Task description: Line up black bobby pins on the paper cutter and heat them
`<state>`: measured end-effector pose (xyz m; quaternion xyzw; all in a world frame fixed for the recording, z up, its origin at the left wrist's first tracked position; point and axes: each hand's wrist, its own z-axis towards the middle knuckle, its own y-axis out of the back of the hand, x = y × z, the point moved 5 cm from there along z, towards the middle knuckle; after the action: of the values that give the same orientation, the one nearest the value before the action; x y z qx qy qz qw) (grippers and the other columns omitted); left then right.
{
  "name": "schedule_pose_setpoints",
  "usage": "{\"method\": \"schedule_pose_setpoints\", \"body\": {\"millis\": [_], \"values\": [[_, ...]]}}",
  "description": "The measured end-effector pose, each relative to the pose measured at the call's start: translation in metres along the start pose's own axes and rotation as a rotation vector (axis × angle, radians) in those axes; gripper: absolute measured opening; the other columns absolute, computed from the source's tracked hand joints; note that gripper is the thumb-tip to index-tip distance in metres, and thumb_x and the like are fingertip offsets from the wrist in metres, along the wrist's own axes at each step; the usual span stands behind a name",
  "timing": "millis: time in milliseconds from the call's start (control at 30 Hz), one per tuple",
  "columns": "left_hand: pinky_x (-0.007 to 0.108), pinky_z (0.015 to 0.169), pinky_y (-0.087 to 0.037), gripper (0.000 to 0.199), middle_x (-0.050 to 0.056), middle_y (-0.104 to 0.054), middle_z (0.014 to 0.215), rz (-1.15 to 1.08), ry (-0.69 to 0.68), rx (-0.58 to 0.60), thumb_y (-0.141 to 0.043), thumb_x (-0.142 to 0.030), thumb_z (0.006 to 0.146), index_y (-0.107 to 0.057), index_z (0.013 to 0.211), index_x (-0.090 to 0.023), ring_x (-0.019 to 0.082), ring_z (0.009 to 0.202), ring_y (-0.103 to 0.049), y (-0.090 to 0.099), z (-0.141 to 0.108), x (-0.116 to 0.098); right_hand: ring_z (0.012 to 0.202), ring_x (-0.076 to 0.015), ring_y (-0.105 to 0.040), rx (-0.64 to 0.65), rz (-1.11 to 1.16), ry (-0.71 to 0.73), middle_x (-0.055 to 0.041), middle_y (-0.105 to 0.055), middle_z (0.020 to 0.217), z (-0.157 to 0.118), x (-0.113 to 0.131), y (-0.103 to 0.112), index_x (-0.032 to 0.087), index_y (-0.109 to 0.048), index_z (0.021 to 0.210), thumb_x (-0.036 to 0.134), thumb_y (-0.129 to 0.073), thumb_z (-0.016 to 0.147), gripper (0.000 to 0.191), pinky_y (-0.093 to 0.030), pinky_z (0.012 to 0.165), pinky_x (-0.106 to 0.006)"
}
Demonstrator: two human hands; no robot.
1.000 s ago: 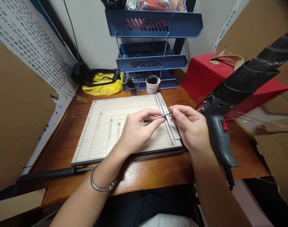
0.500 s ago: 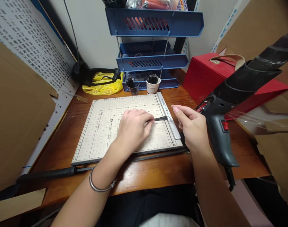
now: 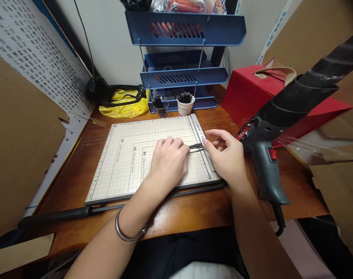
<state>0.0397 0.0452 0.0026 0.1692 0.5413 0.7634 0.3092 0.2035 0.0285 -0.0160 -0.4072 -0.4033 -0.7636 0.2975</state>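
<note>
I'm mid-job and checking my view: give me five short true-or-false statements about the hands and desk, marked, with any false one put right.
1. The left hand is at the left end of the thin black strips. True.
2. The metal bracelet circles the right forearm. False: it is on the left forearm.
3. The black tool with the red switch is to the right of the right hand. True.
4. The white cup stands to the left of the clear cup. False: it stands to the right of it.
5. The red box has a tan handle on top. True.
</note>
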Motion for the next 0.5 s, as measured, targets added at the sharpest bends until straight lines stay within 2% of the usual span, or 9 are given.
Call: {"method": "schedule_pose_setpoints", "body": {"millis": [67, 167, 333, 500], "values": [[0.042, 0.077, -0.040, 0.018, 0.010, -0.075, 0.092, 0.004, 0.002, 0.003, -0.060, -0.017, 0.096, -0.076, 0.088, -0.016, 0.028, 0.089, -0.060, 0.000, 0.000, -0.001, 0.100, -0.0272, -0.065, 0.036, -0.099, 0.123, -0.0090, -0.071, 0.115, -0.001, 0.006, -0.002, 0.024, -0.071, 0.114, 0.026, -0.070, 0.083, 0.031, -0.052, 0.087, -0.044], [0.041, 0.078, -0.040, 0.017, 0.010, -0.075, 0.092, 0.007, 0.009, 0.010, -0.060, -0.018, 0.097, -0.075, 0.088, -0.016, 0.028, 0.089, -0.061, 0.001, 0.001, -0.001, 0.122, -0.0317, -0.060, 0.097, -0.189, 0.226, -0.0107, -0.066, 0.131, -0.004, 0.011, -0.007, 0.024, -0.064, 0.127, 0.018, -0.065, 0.081, 0.046, -0.047, 0.106, -0.051], [0.041, 0.078, -0.040, 0.018, 0.010, -0.075, 0.093, 0.001, 0.010, 0.024, -0.060, -0.019, 0.097, -0.075, 0.088, -0.016, 0.029, 0.090, -0.061, 0.000, 0.000, 0.000, 0.129, -0.0351, -0.056, 0.167, -0.268, 0.220, -0.0105, -0.061, 0.140, -0.008, 0.011, -0.011, 0.028, -0.056, 0.137, 0.018, -0.063, 0.083, 0.056, -0.043, 0.110, -0.056], [0.042, 0.079, -0.041, 0.018, 0.009, -0.075, 0.094, 0.013, 0.009, 0.033, -0.060, -0.020, 0.098, -0.075, 0.089, -0.016, 0.029, 0.091, -0.062, 0.000, 0.000, -0.001, 0.130, -0.0359, -0.056, 0.191, -0.286, 0.235, -0.0118, -0.060, 0.142, -0.008, 0.010, -0.014, 0.025, -0.054, 0.140, 0.017, -0.062, 0.082, 0.058, -0.043, 0.110, -0.057]]}}
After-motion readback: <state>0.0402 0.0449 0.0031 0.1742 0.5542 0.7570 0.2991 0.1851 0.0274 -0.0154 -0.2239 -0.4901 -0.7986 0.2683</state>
